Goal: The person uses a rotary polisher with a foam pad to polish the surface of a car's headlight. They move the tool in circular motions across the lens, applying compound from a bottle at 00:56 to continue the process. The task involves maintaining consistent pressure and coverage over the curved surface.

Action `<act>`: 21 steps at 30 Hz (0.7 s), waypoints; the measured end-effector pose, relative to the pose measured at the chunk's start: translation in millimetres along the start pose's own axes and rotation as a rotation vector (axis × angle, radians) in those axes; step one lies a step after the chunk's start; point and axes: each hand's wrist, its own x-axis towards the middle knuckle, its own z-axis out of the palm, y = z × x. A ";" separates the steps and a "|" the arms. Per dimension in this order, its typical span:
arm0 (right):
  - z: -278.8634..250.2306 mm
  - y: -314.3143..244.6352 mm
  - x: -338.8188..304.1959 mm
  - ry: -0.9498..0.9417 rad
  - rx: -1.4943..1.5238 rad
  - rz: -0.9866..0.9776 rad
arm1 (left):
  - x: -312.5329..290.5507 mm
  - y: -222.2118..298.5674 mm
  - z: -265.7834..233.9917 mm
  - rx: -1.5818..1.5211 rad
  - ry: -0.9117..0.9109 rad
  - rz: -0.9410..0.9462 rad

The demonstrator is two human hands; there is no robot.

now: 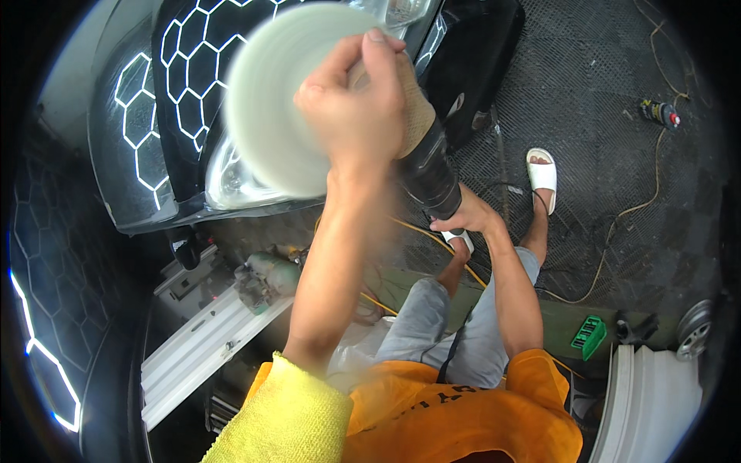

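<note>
My left hand (pixel 355 100) is closed over the front of a car polisher (pixel 432 174), near its tan head. The polisher's round white pad (pixel 266 108) looks smeared, as if spinning. At the back end of the black body, my right hand (pixel 471 212) is wrapped around the handle, partly hidden by the tool. Behind the pad is a glossy dark car (pixel 139 131) that mirrors hexagonal lights. A headlight (pixel 239 177) shows at the pad's lower left edge; whether the pad touches the car I cannot tell. A yellow towel (pixel 285 420) hangs over my left upper arm.
A yellow-brown cord (pixel 648 201) crosses the dark textured floor mat (pixel 571 85) on the right. A dark bottle with a red cap (pixel 660 113) lies there. Lower right are a green plastic piece (pixel 590 337) and a wheel (pixel 695 329). White panels (pixel 208 339) stand lower left beside a dusty machine (pixel 266 279).
</note>
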 end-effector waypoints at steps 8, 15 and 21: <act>49.3 25.1 -18.4 0.051 -0.199 -0.057 | -49.6 -24.7 -70.1 0.047 0.056 -0.023; 74.9 12.6 -34.8 0.017 -0.334 -0.013 | -101.3 -63.3 -143.2 -0.155 0.177 -0.083; 28.0 -43.1 -58.7 0.071 -0.472 0.004 | -86.4 -60.8 -119.7 -0.154 0.246 -0.147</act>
